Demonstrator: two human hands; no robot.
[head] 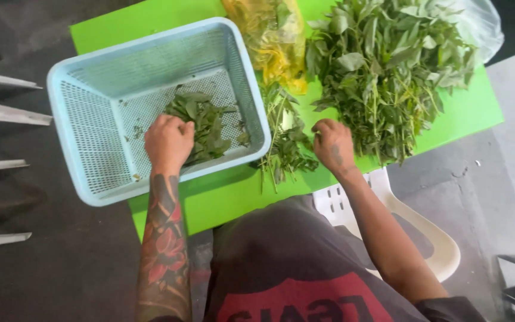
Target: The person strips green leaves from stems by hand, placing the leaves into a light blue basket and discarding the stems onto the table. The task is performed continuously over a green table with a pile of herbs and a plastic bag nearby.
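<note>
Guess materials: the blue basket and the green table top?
Basket: looks like moulded plastic, pale blue, matte, with a fine perforated grid in walls and floor. Table top: smooth bright green surface, probably laminate or plastic; a thin flat edge is all that shows.

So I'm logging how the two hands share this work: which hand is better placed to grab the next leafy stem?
Probably the right hand: it rests on the green table between the stripped stems and the big herb pile. The left hand is inside the blue basket, on the picked leaves.
</note>
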